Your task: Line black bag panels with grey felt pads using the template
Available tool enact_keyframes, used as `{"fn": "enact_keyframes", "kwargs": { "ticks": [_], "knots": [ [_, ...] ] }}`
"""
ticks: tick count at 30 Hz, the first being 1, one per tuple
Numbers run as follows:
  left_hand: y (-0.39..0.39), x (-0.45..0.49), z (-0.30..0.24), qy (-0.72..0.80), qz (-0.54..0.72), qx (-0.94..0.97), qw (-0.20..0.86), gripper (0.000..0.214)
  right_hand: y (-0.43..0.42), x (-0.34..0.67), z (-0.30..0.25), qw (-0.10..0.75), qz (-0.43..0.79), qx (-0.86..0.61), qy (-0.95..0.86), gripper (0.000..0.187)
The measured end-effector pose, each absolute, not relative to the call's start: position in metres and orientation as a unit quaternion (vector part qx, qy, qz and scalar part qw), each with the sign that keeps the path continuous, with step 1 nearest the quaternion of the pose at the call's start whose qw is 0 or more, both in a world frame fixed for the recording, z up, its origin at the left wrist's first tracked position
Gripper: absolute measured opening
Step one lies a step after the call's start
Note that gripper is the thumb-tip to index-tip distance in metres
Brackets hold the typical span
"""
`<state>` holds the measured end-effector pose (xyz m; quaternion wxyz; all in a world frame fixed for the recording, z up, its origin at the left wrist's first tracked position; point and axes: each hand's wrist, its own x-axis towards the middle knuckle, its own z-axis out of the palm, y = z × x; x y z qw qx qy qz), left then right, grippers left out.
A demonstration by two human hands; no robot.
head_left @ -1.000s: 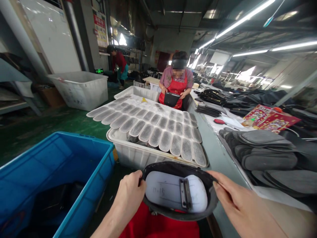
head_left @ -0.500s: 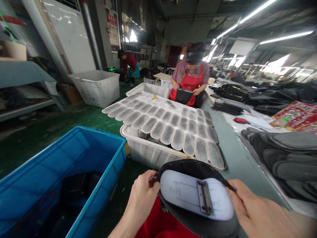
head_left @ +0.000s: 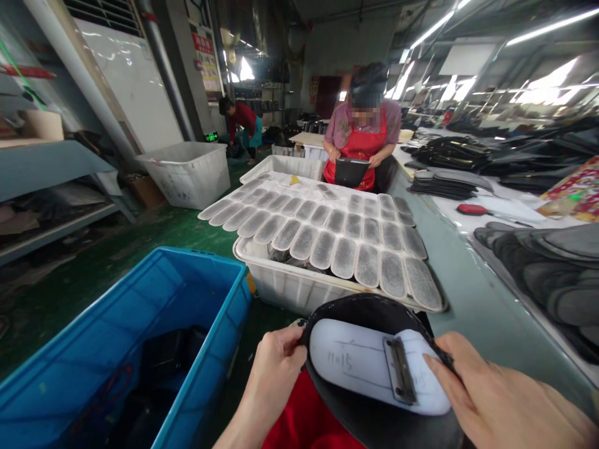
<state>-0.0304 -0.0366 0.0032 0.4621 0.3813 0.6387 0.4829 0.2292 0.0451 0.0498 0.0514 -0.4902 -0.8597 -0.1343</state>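
My left hand [head_left: 276,371] pinches the left rim of a black leather-like piece [head_left: 369,430], thumb against fingers. Inside that piece lies a white mould [head_left: 355,358], long and rounded, with handwritten marks and a dark metal hinge [head_left: 400,370] across it. At the other end my right hand [head_left: 496,386] is closed on the black rim, its thumb lying over the mould's right end. Both hands hold the piece tilted above a red apron [head_left: 304,418]. The underside of the piece is hidden.
On the left stands a blue crate [head_left: 201,259] with black things inside. Ahead, pale-edged grey oval pieces [head_left: 344,259] lie in rows over a white tub [head_left: 285,284]. Grey pads [head_left: 543,262] and a red-handled tool [head_left: 472,209] are on the right-hand table. A co-worker [head_left: 365,137] holds a black piece.
The black piece with the white mould has shifted slightly right in view, along with both hands. Most of the surroundings have also shifted rightward. The co-worker's black piece now sits more level.
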Motion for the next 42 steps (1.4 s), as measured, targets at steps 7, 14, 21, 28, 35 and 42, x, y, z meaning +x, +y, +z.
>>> {"fn": "enact_keyframes", "kwargs": {
  "ticks": [7,14,21,28,35,42],
  "knots": [
    [-0.034,-0.025,-0.001,0.634,0.512,0.356,0.458,0.038,0.049,0.234,0.044,0.053,-0.096,-0.518,-0.848,0.027],
    [-0.031,-0.021,0.006,0.720,0.439,0.412,0.346,0.038,0.049,0.232,0.046,0.043,-0.067,-0.535,-0.841,0.023],
    [-0.029,-0.013,0.019,0.753,0.391,0.434,0.302,0.043,0.053,0.227,0.046,0.039,-0.031,-0.552,-0.832,0.026],
    [-0.033,-0.003,0.018,0.776,0.338,0.461,0.265,0.040,0.053,0.224,0.053,0.013,0.035,-0.601,-0.799,0.028],
    [-0.028,0.005,0.015,0.844,0.188,0.440,0.240,0.041,0.059,0.252,0.052,0.020,0.196,-0.637,-0.745,0.022],
    [-0.029,0.008,0.012,0.857,0.165,0.428,0.234,0.046,0.058,0.274,0.014,0.144,0.317,-0.606,-0.715,0.027]
  ]
}}
